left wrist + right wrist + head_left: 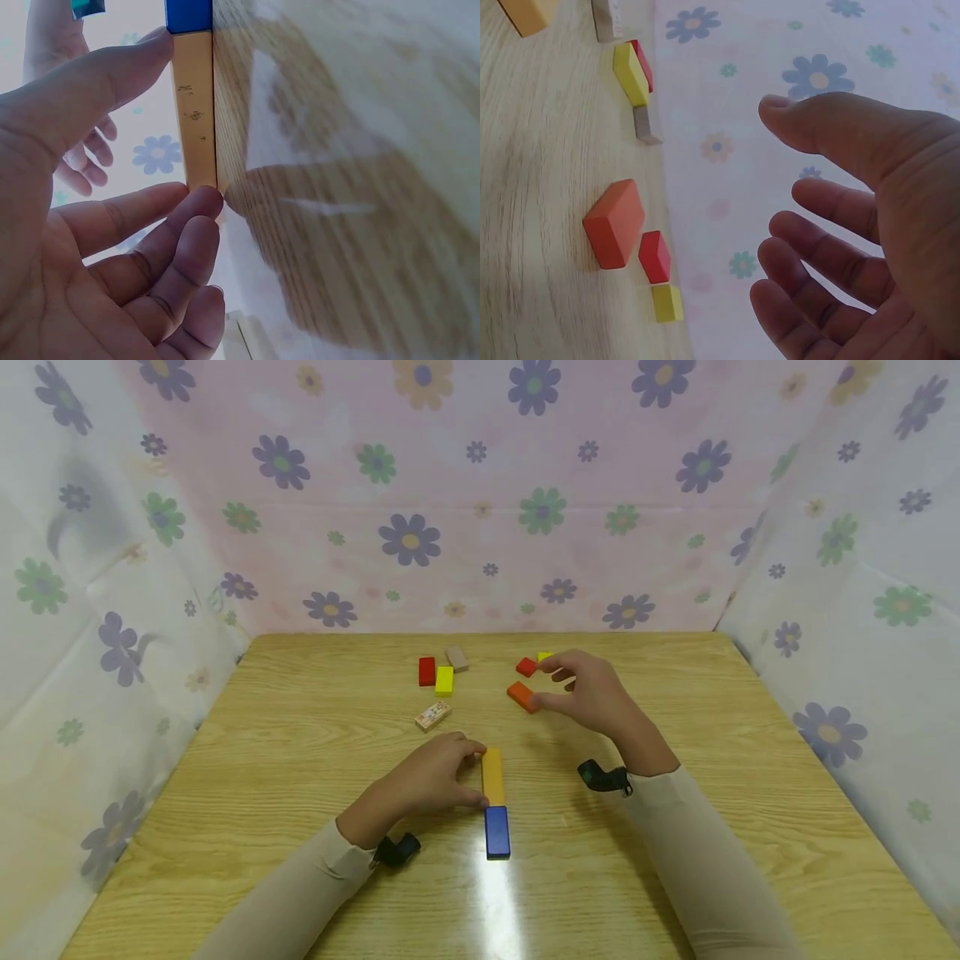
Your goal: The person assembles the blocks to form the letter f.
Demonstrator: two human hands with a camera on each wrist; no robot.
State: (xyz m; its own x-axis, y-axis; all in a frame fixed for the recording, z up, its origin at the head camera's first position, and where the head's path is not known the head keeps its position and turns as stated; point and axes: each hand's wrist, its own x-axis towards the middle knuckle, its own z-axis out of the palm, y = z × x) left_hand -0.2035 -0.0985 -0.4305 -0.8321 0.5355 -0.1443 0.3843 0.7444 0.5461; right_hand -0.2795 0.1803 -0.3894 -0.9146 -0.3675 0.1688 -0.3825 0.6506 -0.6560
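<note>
On the table lies a yellow-orange block [492,777], its near end against a blue block [497,832]. My left hand [431,777] holds the yellow-orange block by its ends, thumb at the joint with the blue one and fingertips at the far end. Dark specks mark the side of this block [196,112] in the left wrist view. Farther off, my right hand [592,693] hovers by an orange block [520,695], fingers spread and loosely bent. Nothing shows between those fingers in the right wrist view, where the orange block [615,225] lies apart from them.
Left of centre lie a patterned block [433,716], a yellow block [445,681], a red block [427,672] and a pale wooden block [457,659]. Beyond the orange block sit a small red block [527,667] and a partly hidden yellow one [544,656]. Flowered cloth [480,527] encloses the table.
</note>
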